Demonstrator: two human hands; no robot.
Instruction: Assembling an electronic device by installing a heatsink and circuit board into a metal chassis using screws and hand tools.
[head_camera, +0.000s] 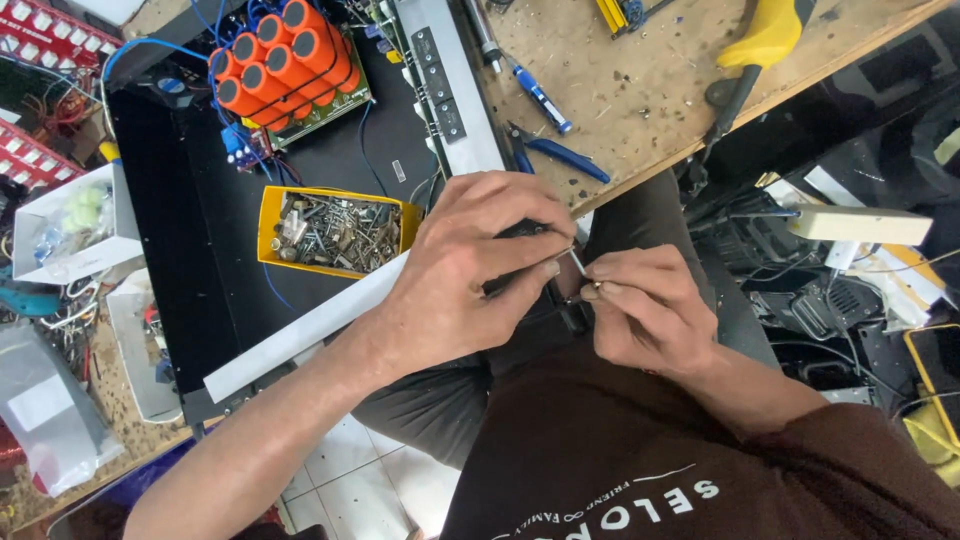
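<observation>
Ahead of you on the worktop (650, 90) sits an open black chassis (200, 250) — a cluster of orange capacitors (285, 62) stands on a green circuit board at its far end. A yellow tray (335, 232) full of mixed screws and metal bits rests inside it, near the pale metal edge strip (300, 335). Blue-handled pliers (555, 152) lie beside a blue-handled screwdriver (540, 95) on the bare wood. Further off lies a yellow-handled tool (765, 40) — and to your left, a white box (70, 225) of small parts.

Head camera looks steeply down (close) at workbench (640, 80).
</observation>
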